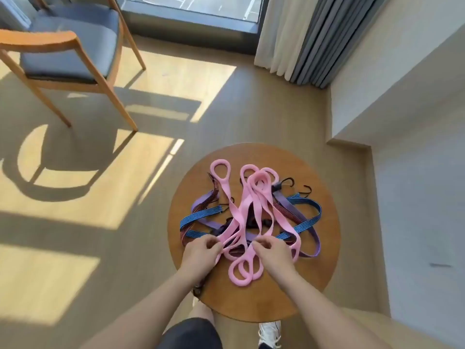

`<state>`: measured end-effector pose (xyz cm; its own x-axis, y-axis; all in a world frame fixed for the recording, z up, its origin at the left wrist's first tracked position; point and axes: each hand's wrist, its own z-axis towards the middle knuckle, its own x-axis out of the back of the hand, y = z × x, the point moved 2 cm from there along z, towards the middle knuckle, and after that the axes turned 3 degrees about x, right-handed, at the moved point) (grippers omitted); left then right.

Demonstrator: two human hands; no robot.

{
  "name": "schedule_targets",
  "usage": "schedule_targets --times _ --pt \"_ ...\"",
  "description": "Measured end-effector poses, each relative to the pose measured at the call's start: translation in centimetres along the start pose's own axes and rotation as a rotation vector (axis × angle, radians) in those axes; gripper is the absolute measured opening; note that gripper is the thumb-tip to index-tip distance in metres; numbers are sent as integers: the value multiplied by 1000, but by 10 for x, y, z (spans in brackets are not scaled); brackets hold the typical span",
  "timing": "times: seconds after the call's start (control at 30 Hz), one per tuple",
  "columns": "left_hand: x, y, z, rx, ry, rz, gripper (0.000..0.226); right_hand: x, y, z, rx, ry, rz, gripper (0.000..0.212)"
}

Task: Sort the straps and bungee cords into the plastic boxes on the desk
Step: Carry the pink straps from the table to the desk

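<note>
Head view looks down on my round wooden table (314,273), with the tangle sitting in its middle. The pink straps (254,205), looped at their ends, lie on top of the blue striped bungee cords (201,217) and purple straps (315,239) (black hooks (285,183) poke out at the far side). My left hand (201,253) pinches one pink band at the heap's near edge, fingers curled round it. My right hand (273,251) grips another pink band just beside it. Two pink loops lie between my wrists. A wooden chair (70,54) stands well apart on the sunlit floor (151,102), and curtains (302,39) hang far right.
</note>
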<state>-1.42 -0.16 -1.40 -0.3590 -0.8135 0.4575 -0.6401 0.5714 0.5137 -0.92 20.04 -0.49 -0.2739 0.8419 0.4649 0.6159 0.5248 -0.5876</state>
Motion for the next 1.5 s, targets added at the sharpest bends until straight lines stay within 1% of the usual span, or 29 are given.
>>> schedule_targets --times 0.07,0.1,0.13,0.2,0.3,0.37,0.43,0.57,0.63,0.67,0.73,0.8,0.87,0.9,1.0,1.07,1.13,1.2,1.33,1.4,1.5 --pt "3 -3 19 21 -22 -67 19 -16 -16 25 -29 35 9 19" --pt "4 -5 26 33 -40 -104 18 -24 -23 36 -47 39 -5 15" --pt "8 -5 31 61 -44 -136 17 -31 -29 48 -76 43 -36 15" --pt "11 -13 41 80 -47 -179 15 -50 -26 69 -140 63 -79 29" --pt "16 -20 52 89 -57 -193 16 -64 -17 86 -241 104 -94 29" --pt "18 -20 59 89 -81 -215 19 -65 -18 88 -263 131 -65 30" --pt "20 -16 63 85 -118 -247 20 -64 -22 84 -232 138 14 32" --pt "18 -1 65 88 -216 -341 16 -59 -40 62 -115 88 72 18" --pt "17 10 63 93 -265 -391 19 -55 -55 46 -46 79 61 23" --pt "17 16 63 88 -273 -406 25 -53 -61 38 -10 80 57 25" --pt "21 32 61 96 -298 -441 45 -50 -71 23 53 86 36 22" --pt "24 47 61 138 -350 -552 61 -46 -79 10 118 77 -5 19" --pt "27 61 58 145 -400 -644 68 -40 -84 -1 161 73 -34 15" --pt "29 66 55 128 -409 -657 65 -37 -85 -5 179 81 -50 14" --pt "32 80 46 94 -398 -692 32 -28 -83 -17 231 103 -113 13" --pt "34 88 40 76 -381 -678 19 -23 -79 -24 260 85 -120 7" --pt "37 94 31 46 -375 -666 16 -18 -74 -29 277 70 -132 5" --pt "41 100 18 8 -361 -642 16 -11 -69 -34 277 63 -114 13" --pt "43 104 -5 -77 -312 -607 19 11 -64 -41 263 119 102 17" --pt "43 107 -17 -106 -297 -628 16 21 -65 -38 272 130 146 23" --pt "44 116 -29 -165 -266 -599 15 29 -74 -31 336 71 140 28"
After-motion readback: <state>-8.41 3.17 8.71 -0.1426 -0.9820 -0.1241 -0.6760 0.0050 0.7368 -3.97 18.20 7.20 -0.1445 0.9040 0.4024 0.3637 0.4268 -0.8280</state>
